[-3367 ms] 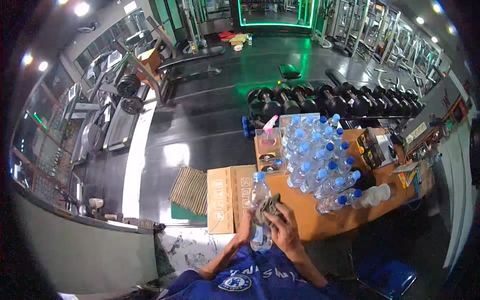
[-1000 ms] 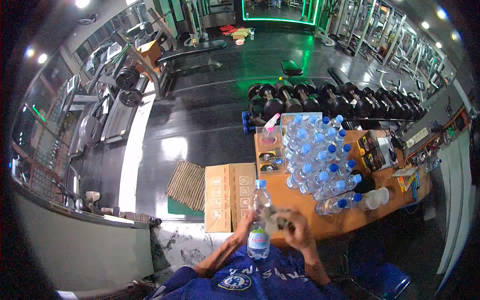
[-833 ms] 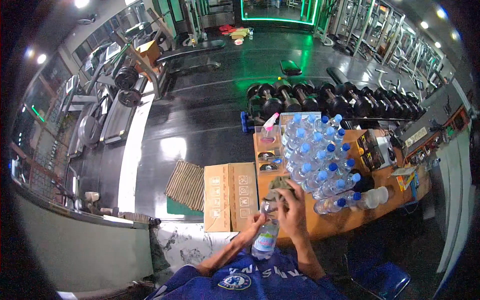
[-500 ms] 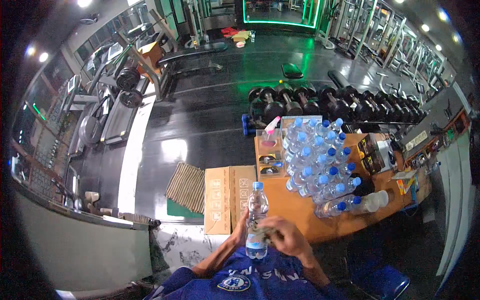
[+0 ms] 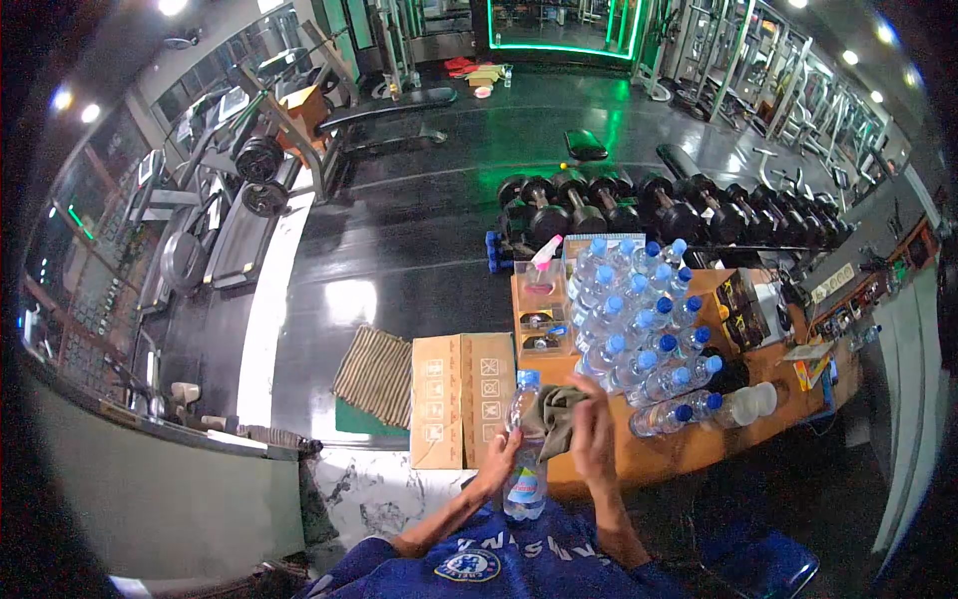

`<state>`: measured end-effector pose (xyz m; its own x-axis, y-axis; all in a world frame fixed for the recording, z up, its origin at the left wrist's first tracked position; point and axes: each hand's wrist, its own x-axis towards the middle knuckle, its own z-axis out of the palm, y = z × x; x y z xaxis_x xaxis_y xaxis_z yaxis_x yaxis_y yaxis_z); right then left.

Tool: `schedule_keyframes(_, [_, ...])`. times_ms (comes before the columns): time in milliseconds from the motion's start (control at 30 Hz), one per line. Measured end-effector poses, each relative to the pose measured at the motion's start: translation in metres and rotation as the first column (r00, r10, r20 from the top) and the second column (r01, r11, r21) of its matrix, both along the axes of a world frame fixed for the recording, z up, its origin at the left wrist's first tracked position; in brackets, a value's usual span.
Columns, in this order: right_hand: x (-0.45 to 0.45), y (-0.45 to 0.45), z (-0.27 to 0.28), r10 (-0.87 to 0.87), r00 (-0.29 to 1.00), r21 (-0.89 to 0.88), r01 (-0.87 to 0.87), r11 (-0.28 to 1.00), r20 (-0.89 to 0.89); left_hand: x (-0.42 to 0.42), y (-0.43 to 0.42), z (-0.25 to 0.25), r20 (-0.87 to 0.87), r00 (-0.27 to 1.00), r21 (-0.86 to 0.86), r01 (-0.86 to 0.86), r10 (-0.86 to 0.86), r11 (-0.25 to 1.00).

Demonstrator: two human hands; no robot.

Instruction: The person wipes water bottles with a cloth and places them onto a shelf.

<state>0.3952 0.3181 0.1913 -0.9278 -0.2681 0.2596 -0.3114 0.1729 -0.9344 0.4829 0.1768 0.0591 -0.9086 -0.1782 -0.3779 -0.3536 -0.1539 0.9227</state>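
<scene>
An upright clear plastic water bottle (image 5: 526, 491) with a light blue cap and a small label stands close in front of my chest. My left hand (image 5: 499, 461) is wrapped around its middle from the left. On the other side, my right hand (image 5: 593, 437) holds an olive-grey cloth (image 5: 559, 411), which hangs against the bottle's upper right side. Some of the right fingers point upward, and the cloth partly covers the bottle. Just beyond, several capped water bottles (image 5: 639, 329) stand in a tight group on a wooden desk (image 5: 579, 449).
A cardboard box (image 5: 439, 399) lies left of the desk beside a striped mat (image 5: 371, 377). A clear organizer (image 5: 542, 319) with a pink-topped spray bottle (image 5: 547, 255) sits on the desk's left end. Behind runs a dumbbell rack (image 5: 659, 215); a blue chair (image 5: 763, 564) is at lower right.
My right hand has moved up and right with the cloth, from the bottle's middle to its upper part. My left hand still holds the bottle, which has shifted slightly right.
</scene>
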Motion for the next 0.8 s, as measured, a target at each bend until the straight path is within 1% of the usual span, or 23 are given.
schedule_keyframes(33, [0.005, -0.004, 0.007, 0.006, 0.994, 0.157, 0.011, 0.988, -0.105, 0.000, 0.004, 0.005, -0.019, 1.000, -0.031, -0.025, 0.024, 0.999])
schedule_keyframes(100, [0.012, -0.010, 0.019, 0.059, 0.951, 0.447, 0.087, 0.890, -0.304, -0.002, 0.012, 0.012, -0.145, 0.984, 0.078, -0.093, 0.103, 0.993])
schedule_keyframes(133, [0.013, -0.011, 0.024, 0.081, 0.951, 0.504, 0.086, 0.859, -0.300, -0.003, 0.013, 0.018, -0.156, 0.982, 0.164, -0.081, 0.107, 0.983])
schedule_keyframes(233, [0.014, -0.008, 0.016, 0.144, 0.966, 0.545, -0.004, 0.838, -0.215, -0.006, 0.003, 0.035, -0.075, 0.997, 0.166, 0.002, 0.011, 0.986])
schedule_keyframes(267, [0.020, -0.007, 0.017, 0.149, 0.959, 0.544, 0.007, 0.839, -0.242, -0.005, -0.004, 0.012, -0.049, 0.998, 0.216, 0.056, -0.046, 0.975])
schedule_keyframes(300, [0.024, -0.006, 0.013, 0.197, 0.950, 0.551, -0.033, 0.834, -0.241, -0.006, -0.004, 0.016, -0.039, 0.999, 0.343, 0.004, 0.010, 0.939])
schedule_keyframes(367, [0.035, -0.001, 0.003, 0.293, 0.926, 0.568, -0.113, 0.816, -0.237, -0.010, -0.003, 0.027, 0.002, 0.993, 0.577, -0.097, 0.117, 0.811])
schedule_keyframes(400, [0.039, 0.005, 0.002, 0.345, 0.908, 0.585, -0.150, 0.797, -0.238, -0.009, -0.004, 0.031, 0.021, 0.995, 0.609, -0.092, 0.100, 0.788])
schedule_keyframes(500, [0.028, 0.024, 0.004, 0.483, 0.864, 0.412, -0.391, 0.823, -0.144, -0.013, -0.010, 0.031, -0.055, 0.989, 0.500, -0.090, 0.135, 0.862])
schedule_keyframes(533, [0.024, 0.028, 0.004, 0.430, 0.892, 0.372, -0.355, 0.858, -0.140, -0.010, -0.013, 0.043, -0.013, 0.998, 0.583, -0.045, 0.065, 0.811])
schedule_keyframes(567, [0.018, 0.025, 0.004, 0.294, 0.948, 0.241, -0.259, 0.935, -0.123, -0.008, -0.013, 0.035, -0.043, 0.999, 0.581, 0.011, 0.017, 0.814])
schedule_keyframes(600, [0.010, 0.020, 0.005, 0.157, 0.984, 0.112, -0.147, 0.983, -0.088, -0.008, -0.013, 0.023, -0.075, 0.997, 0.578, 0.067, -0.030, 0.813])
schedule_keyframes(633, [0.002, 0.016, 0.007, 0.022, 0.999, -0.014, -0.022, 1.000, -0.036, -0.010, -0.012, 0.033, -0.108, 0.991, 0.573, 0.124, -0.075, 0.810])
schedule_keyframes(667, [-0.004, 0.010, 0.010, 0.017, 0.993, 0.068, -0.009, 0.998, -0.113, -0.008, 0.000, 0.045, -0.080, 0.997, 0.469, 0.058, -0.023, 0.881])
schedule_keyframes(733, [-0.011, -0.010, 0.019, 0.028, 0.963, 0.221, 0.033, 0.975, -0.269, -0.007, 0.006, 0.042, -0.058, 0.997, 0.487, 0.069, -0.046, 0.871])
schedule_keyframes(767, [-0.005, -0.017, 0.030, 0.018, 0.950, 0.278, 0.073, 0.958, -0.311, -0.006, 0.006, 0.041, -0.047, 0.997, 0.495, 0.073, -0.057, 0.866])
schedule_keyframes(800, [0.001, -0.019, 0.030, 0.040, 0.956, 0.351, 0.067, 0.934, -0.291, -0.006, 0.006, 0.043, -0.013, 1.000, 0.531, 0.027, -0.023, 0.847])
